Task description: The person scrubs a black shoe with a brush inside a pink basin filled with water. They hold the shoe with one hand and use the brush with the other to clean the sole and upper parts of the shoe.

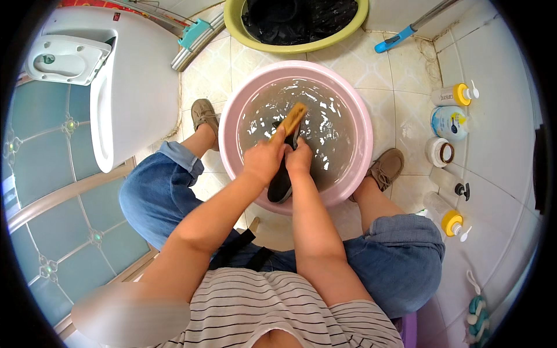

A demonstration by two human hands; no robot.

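Note:
A pink plastic basin (229, 143) of murky water (322, 104) stands on the floor between my feet. My left hand (264, 160) grips a yellow-brown scrubbing brush (295, 116), its far end slightly blurred over the water. My right hand (299, 155) is closed on a black shoe (280, 185) with a grey sole edge. The shoe lies slanted over the near part of the basin, one end close to the rim. The brush is against or just above the shoe's far part; exact contact is hidden by my fingers.
A yellow-green tub (300, 48) with dark wet cloth stands beyond the basin. Left are a white toilet (143, 78) and a squeeze mop (194, 37). A blue-handled pole (394, 39) leans at back right. Several bottles (450, 124) line the right wall.

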